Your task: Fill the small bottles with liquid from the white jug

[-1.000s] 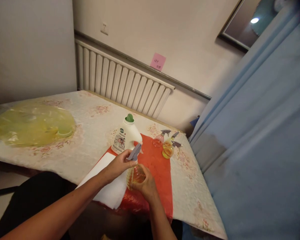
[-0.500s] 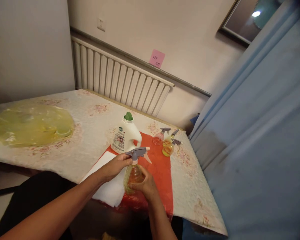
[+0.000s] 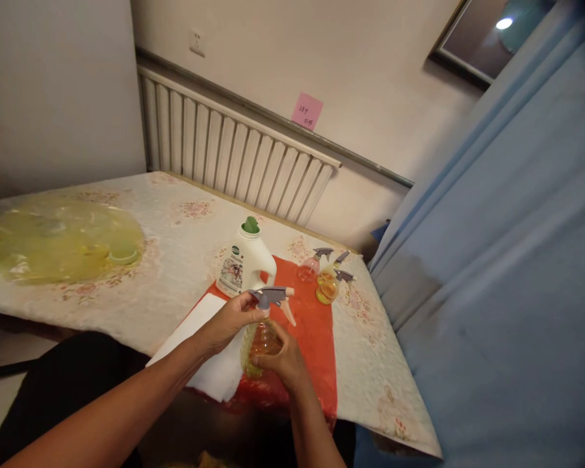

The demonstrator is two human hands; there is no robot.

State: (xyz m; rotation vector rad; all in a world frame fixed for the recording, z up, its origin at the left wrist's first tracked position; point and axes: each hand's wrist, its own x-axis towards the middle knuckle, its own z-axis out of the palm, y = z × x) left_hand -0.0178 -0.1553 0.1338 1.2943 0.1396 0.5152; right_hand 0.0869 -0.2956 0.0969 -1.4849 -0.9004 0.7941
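Observation:
My right hand [image 3: 283, 359] is wrapped round the body of a small clear spray bottle [image 3: 258, 343] with amber liquid, held over the near end of a red mat [image 3: 311, 331]. My left hand [image 3: 230, 317] pinches the bottle's grey trigger head [image 3: 272, 297] at the neck. Just behind stands a white detergent jug [image 3: 246, 261] with a green cap. Three more small spray bottles [image 3: 327, 276] stand at the mat's far right corner.
A white cloth [image 3: 209, 351] lies under my hands at the table's near edge. A yellow plastic bag [image 3: 58, 240] lies at the left of the flowered tablecloth [image 3: 175, 240]. A radiator [image 3: 234, 156] runs behind; a blue curtain [image 3: 507, 260] hangs right.
The grey trigger head has turned on the bottle, its nozzle swinging from up-left to pointing right. Both hands stayed on the bottle.

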